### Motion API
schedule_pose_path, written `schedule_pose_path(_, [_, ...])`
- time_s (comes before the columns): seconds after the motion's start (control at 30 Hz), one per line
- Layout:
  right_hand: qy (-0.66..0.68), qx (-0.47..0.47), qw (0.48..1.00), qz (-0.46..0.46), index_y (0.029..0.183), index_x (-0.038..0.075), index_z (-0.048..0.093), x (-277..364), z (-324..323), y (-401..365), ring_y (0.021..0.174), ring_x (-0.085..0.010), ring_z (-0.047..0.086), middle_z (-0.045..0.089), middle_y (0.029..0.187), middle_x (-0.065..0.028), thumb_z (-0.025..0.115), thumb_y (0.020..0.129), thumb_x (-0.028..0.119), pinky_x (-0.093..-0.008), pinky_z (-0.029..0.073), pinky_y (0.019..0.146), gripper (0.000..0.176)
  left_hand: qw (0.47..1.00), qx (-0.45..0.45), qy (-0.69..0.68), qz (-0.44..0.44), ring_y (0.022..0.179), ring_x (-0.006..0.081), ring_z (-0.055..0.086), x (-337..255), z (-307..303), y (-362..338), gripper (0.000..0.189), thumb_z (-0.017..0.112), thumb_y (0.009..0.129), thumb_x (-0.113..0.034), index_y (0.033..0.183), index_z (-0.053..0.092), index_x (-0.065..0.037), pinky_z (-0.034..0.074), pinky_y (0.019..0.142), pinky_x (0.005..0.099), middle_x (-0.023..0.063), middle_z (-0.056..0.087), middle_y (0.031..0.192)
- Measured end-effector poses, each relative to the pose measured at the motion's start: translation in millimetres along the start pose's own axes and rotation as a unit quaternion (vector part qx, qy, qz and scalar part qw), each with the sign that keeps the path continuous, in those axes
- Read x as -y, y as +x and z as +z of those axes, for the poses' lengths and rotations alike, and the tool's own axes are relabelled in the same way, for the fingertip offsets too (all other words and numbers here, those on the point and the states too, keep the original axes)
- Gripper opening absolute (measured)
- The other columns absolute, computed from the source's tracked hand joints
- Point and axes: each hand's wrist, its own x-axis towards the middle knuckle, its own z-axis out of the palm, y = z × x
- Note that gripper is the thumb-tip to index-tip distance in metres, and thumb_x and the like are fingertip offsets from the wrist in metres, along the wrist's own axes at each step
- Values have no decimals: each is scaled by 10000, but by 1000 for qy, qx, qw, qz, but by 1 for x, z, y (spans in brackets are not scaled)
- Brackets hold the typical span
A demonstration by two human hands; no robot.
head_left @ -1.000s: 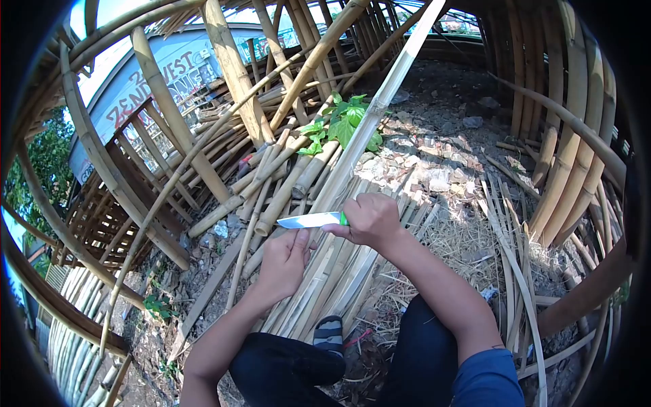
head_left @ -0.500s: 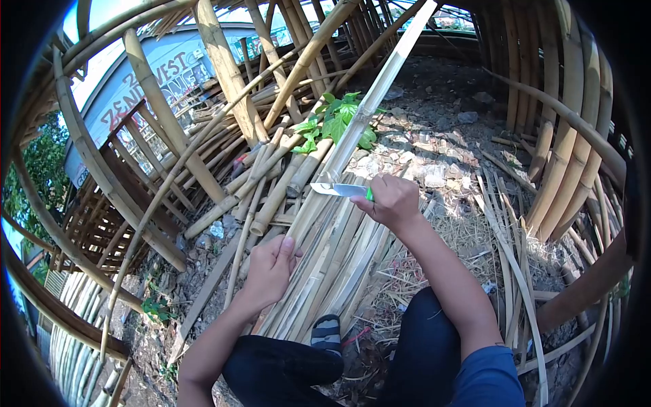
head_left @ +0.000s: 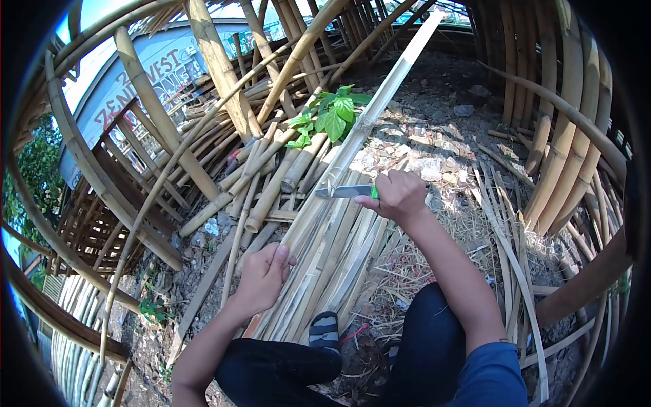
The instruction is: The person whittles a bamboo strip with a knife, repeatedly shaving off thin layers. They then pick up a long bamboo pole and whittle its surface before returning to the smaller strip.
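A long split bamboo strip (head_left: 380, 95) runs from my lap up and away to the top right. My left hand (head_left: 263, 278) grips its near end. My right hand (head_left: 399, 195) holds a knife (head_left: 346, 192) with a green handle, and the blade lies across the strip about midway between my hands and the green leaves. Below the strip lies a pile of other split bamboo strips (head_left: 342, 258). My foot in a striped sandal (head_left: 324, 332) rests on the pile's near end.
Round bamboo poles (head_left: 271, 190) lie to the left of the pile. A green leafy plant (head_left: 329, 119) grows among them. Curved bamboo strips (head_left: 563, 136) lean at the right. Rubble and dry shavings (head_left: 434, 163) cover the ground. A painted wall (head_left: 142, 81) stands behind.
My right hand has pushed the knife farther up the strip, away from my left hand, which has dropped a little lower and stays on the strip's near end.
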Motion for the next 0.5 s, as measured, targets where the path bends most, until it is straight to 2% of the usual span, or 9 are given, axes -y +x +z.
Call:
schedule_pose_path(0.07, [-5,6,1000,-8,574,124,428,-6,1,-2,385,-195,448,400,487,-35,543,892,672,-338,352,367,644,1000,-5,6,0,511,107,478,6,-1,-2,407,429,1068,-265,851,628,16,407,535,301,26,503,547])
schedule_pose_path(0.13, [-39,14,999,31,587,120,448,-17,0,-5,395,-204,466,417,494,-38,550,895,660,-338,363,376,630,1000,-10,14,2,512,106,479,10,-6,-4,409,428,1069,-265,848,626,16,407,535,301,25,502,546])
schedule_pose_path(0.2, [-44,9,999,30,597,116,460,-16,4,0,396,-209,470,422,495,-41,557,898,647,-340,367,378,618,999,-21,40,-1,506,105,470,8,-6,-3,414,425,1070,-263,836,619,18,396,525,302,28,498,544])
schedule_pose_path(0.3, [-28,24,998,55,619,105,481,-5,5,-1,413,-226,510,458,505,-53,579,911,596,-351,380,386,580,999,-31,6,-21,499,102,462,12,-4,-1,419,423,1071,-261,821,613,17,384,512,303,26,496,542])
schedule_pose_path(0.4, [49,58,989,131,638,71,525,9,7,-4,449,-256,561,528,524,-81,576,941,540,-348,409,418,561,999,-35,-9,-23,495,98,455,17,-6,0,421,430,1068,-271,820,618,12,377,506,303,25,498,545])
schedule_pose_path(0.43, [50,57,989,128,638,71,525,14,5,-2,449,-256,561,528,524,-81,576,941,540,-348,409,418,561,999,-38,-26,-25,497,97,456,20,-5,3,425,434,1067,-278,819,620,12,379,509,302,26,501,547])
schedule_pose_path(0.5, [158,133,949,238,602,61,552,28,3,2,455,-288,571,516,502,-126,527,961,569,-402,436,435,623,998,-42,-31,-24,505,101,460,25,-3,7,432,440,1065,-292,821,624,14,383,514,305,28,501,550])
